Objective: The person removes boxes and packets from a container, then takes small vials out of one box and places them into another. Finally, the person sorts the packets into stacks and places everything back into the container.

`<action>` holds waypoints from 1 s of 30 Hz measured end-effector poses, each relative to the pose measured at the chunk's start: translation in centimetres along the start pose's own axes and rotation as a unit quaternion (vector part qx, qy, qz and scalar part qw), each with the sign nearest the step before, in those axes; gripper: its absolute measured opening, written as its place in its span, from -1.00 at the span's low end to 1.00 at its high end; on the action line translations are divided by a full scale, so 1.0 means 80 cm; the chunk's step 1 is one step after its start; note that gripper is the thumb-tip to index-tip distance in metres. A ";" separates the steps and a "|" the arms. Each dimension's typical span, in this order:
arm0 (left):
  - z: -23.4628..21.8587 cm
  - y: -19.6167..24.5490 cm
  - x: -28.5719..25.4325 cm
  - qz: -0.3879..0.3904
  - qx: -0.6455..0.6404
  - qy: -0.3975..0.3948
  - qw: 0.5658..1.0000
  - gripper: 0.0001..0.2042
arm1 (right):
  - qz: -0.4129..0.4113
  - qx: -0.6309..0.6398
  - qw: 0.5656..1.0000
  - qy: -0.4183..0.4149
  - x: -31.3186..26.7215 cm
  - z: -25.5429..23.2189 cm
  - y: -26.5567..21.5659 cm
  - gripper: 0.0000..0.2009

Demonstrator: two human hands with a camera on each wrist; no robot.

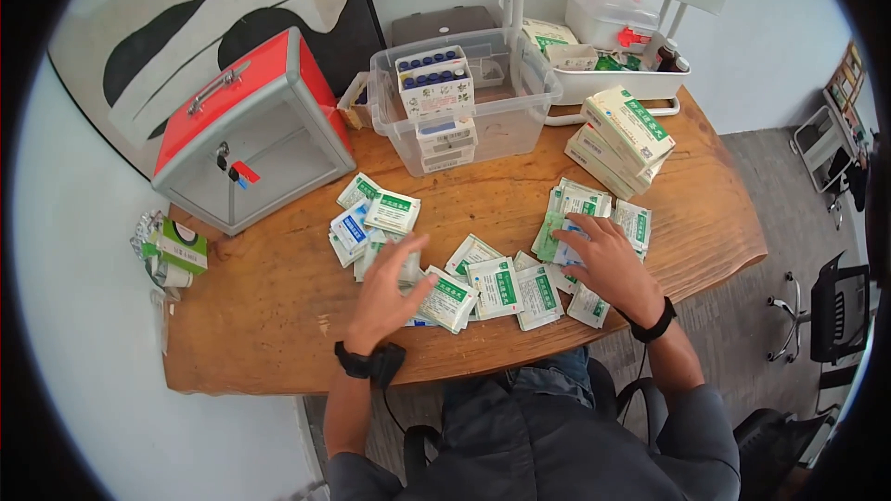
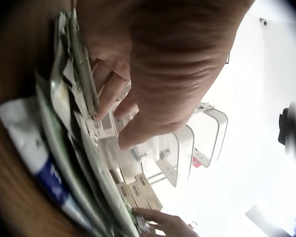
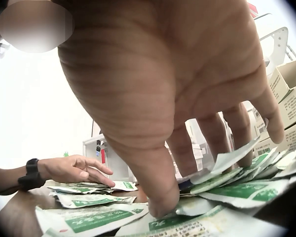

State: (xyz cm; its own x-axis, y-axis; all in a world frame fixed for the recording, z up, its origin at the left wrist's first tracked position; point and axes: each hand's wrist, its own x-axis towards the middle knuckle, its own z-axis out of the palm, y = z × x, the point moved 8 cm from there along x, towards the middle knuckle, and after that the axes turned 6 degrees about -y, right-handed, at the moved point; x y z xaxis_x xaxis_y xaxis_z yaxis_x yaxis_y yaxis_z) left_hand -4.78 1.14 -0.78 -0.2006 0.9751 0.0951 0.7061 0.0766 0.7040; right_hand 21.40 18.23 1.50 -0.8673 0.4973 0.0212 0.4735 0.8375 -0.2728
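Flat foil sachets with green print lie in loose heaps along the table's near side. My left hand point(image 1: 380, 295) is over the left heap, fingers apart and thumb spread toward a green-and-white sachet point(image 1: 450, 300); it holds nothing. A blue-and-white sachet point(image 1: 351, 231) lies in that heap. On the right heap, my right hand point(image 1: 608, 260) reaches down with spread fingers around a light-blue sachet point(image 1: 568, 246). In the right wrist view its thumb point(image 3: 163, 200) touches the sachets, while a pale sachet point(image 3: 232, 160) tilts up near the fingers.
Behind the heaps stands a clear plastic bin point(image 1: 510, 134) with boxes of blue-capped vials. A red-and-grey lockable case point(image 1: 269, 130) is at left. Stacked medicine cartons point(image 1: 624, 134) and a white tray point(image 1: 613, 85) occupy the back right. Beside the case sits a green box point(image 1: 183, 246).
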 end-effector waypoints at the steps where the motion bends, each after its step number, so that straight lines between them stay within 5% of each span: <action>1: 0.004 0.010 -0.001 0.005 0.007 -0.003 1.000 -0.43 | -0.007 -0.006 1.000 0.005 -0.001 -0.003 -0.002 -0.43; 7: 0.040 0.054 0.011 0.060 -0.032 -0.068 0.995 -0.49 | -0.053 0.006 0.998 0.035 0.002 -0.020 -0.039 -0.44; 11: 0.030 0.062 0.031 0.047 -0.119 -0.077 0.989 -0.54 | -0.175 0.054 0.982 0.042 0.025 0.004 -0.090 -0.39; 17: -0.012 0.017 0.075 0.049 0.018 0.014 0.999 -0.57 | -0.262 0.106 0.959 0.021 0.048 0.040 -0.135 -0.27; 22: 0.015 -0.035 0.085 -0.020 0.209 -0.053 0.976 -0.41 | -0.213 0.098 0.972 -0.031 0.070 0.076 -0.150 0.03; 24: 0.009 -0.034 0.076 -0.025 0.195 -0.056 0.979 -0.41 | -0.201 0.087 0.965 -0.144 0.069 0.093 -0.151 0.10; 30: -0.007 -0.032 0.051 -0.044 0.148 -0.050 0.987 -0.41 | -0.247 0.102 0.954 -0.135 0.068 0.102 -0.141 0.08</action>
State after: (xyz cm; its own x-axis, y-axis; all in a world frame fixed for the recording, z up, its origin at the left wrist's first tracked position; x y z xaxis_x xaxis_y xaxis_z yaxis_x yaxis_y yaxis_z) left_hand -7.77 4.77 -1.77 -0.2128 0.9763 -0.0386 0.8595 0.2059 0.4679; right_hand 10.07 9.65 -3.19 -0.9979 -0.0453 -0.0454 -0.0184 0.8798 -0.4750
